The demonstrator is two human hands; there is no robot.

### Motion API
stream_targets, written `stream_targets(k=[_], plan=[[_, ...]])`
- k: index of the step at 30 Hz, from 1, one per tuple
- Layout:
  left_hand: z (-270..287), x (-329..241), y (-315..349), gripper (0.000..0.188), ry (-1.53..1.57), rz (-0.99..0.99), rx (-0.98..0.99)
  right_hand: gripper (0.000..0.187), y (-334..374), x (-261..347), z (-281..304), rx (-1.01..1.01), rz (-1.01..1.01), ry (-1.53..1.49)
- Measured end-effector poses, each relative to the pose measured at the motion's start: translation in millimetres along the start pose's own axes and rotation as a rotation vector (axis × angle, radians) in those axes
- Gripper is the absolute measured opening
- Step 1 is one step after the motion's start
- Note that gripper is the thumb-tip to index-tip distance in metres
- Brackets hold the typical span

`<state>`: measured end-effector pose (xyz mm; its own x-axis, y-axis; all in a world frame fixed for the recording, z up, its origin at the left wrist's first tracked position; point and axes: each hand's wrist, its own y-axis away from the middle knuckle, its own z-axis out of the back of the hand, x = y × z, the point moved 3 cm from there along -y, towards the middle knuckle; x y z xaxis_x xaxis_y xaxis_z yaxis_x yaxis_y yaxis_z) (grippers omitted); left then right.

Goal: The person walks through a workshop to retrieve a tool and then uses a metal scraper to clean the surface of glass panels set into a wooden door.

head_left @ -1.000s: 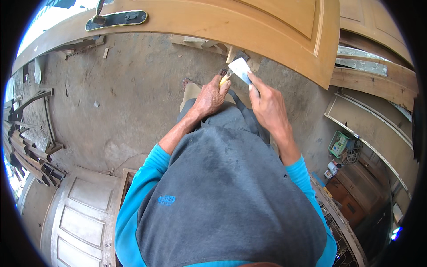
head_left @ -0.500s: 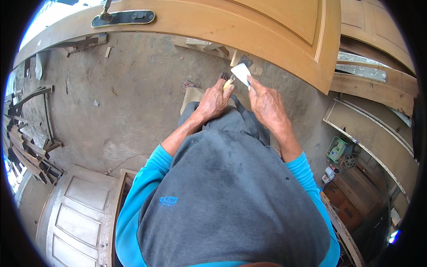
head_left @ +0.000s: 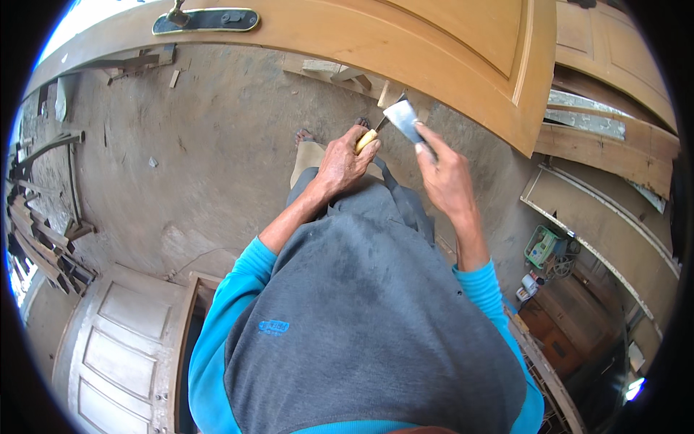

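Observation:
In front of my waist, my left hand is closed round the yellow handle of a putty knife. Its metal shank points up and right, and most of its blade is hidden behind a second scraper. That flat scraper, pale and whitish with a grey lower part, is gripped by my right hand at its lower right end. The two tools cross or overlap in the picture; whether they touch I cannot tell. Just beyond them lies the lower edge of a varnished wooden door.
A door handle plate sits on the wooden door at upper left. A whitish panelled door lies at lower left. Stacked boards stand on the right, near a green crate. Timber pieces lean at far left.
My right hand has moved slightly right and down, and its scraper has tilted. More of the left putty knife's handle and shank now shows. The view has shifted slightly.

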<state>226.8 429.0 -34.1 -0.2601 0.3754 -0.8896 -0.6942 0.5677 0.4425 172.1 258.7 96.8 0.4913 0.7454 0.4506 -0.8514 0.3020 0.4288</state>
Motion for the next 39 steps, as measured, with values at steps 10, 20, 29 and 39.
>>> stream_targets(k=[10,20,29,39], plan=[[-4,2,11,0.032,-0.183,-0.112,-0.181,0.053,15,-19,-14,-0.213,0.212,0.073],[-27,-13,8,0.035,-0.129,0.010,-0.145,0.056,6,-39,4,-0.365,0.454,-0.141],[-39,-3,8,0.041,-0.156,0.003,-0.319,0.053,1,-57,16,-0.285,0.553,-0.198],[-37,-19,8,0.044,-0.221,0.097,-0.261,0.060,-14,-94,-14,-0.218,0.619,-0.107]])
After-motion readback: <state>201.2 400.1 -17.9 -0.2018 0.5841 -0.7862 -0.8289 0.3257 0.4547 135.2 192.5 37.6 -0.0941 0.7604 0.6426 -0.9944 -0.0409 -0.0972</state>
